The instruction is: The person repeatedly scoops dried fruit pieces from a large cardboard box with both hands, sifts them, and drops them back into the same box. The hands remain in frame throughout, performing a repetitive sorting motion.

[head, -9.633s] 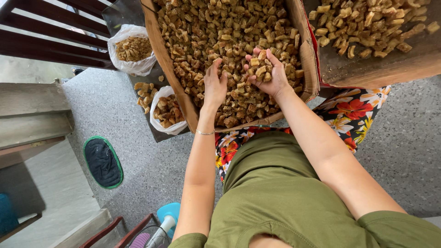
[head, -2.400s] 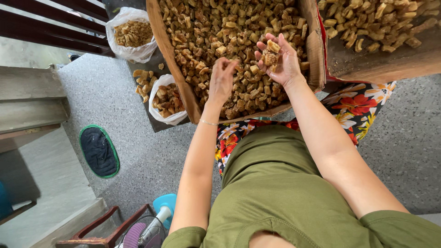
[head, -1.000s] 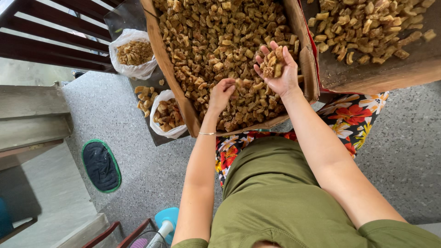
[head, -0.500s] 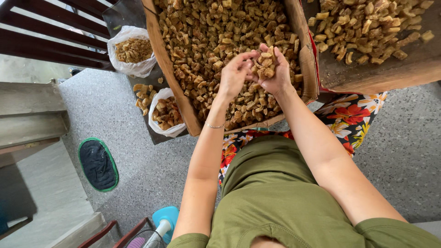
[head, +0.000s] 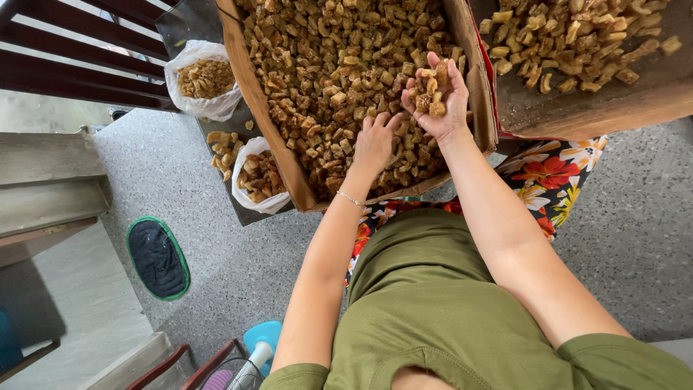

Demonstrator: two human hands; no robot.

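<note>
- Nearest the camera, an olive-green garment (head: 426, 310) is seen, with a flower-patterned red and black cloth (head: 556, 180) beyond it.
- The left hand (head: 375, 141) is laid palm-down on the heap of small golden-brown fried pieces (head: 339, 72), fingers spread and bent into them; whether any piece is pinched cannot be told.
- The right hand (head: 437, 97) is held palm-up and cupped, a small pile of the same pieces carried in it, just beside the right wall of the wide brown cardboard tray (head: 245, 79) in which the heap lies.
- A spill is judged likely: the cupped pile is loose and close to the tray edge, so a tilt of the palm could drop pieces onto the cloth or the grey speckled floor (head: 238, 253).
- To the left, a small white plastic bag of pieces (head: 256, 173) is stood open, and farther off a second white bag (head: 202, 79).
- At far right, another cardboard tray of paler pieces (head: 577, 43) is seen.
</note>
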